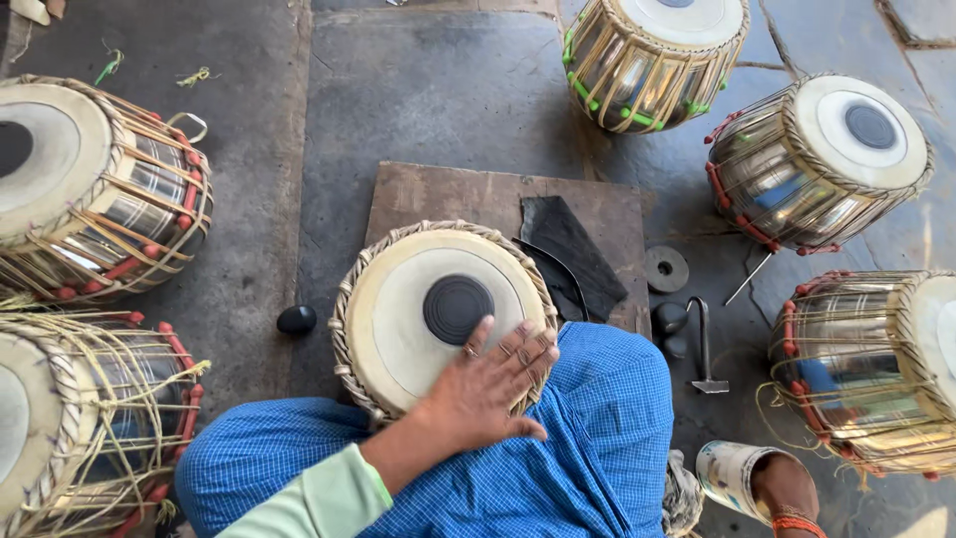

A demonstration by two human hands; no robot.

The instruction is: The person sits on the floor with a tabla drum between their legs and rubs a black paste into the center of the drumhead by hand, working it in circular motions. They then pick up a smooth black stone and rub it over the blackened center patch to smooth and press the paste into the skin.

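A tabla drum [398, 319] with a cream skin and a black centre spot stands between my legs, which a blue checked cloth [597, 438] covers. My left hand [488, 389] lies flat, palm down, on the near right part of the skin. Its fingers reach toward the black spot, it wears rings, and it holds nothing. At the bottom right, my right hand [782, 483], with an orange thread on the wrist, is at the mouth of a printed white tin [727, 468]. That hand's fingers are hidden.
The drum stands on a wooden board [448, 194] with a black leather piece [573, 249]. Several metal-bodied drums ring me: two at left [90, 179], three at right [817, 164]. A black stone [297, 319], a small hammer [705, 344] and a metal disc [665, 269] lie on the stone floor.
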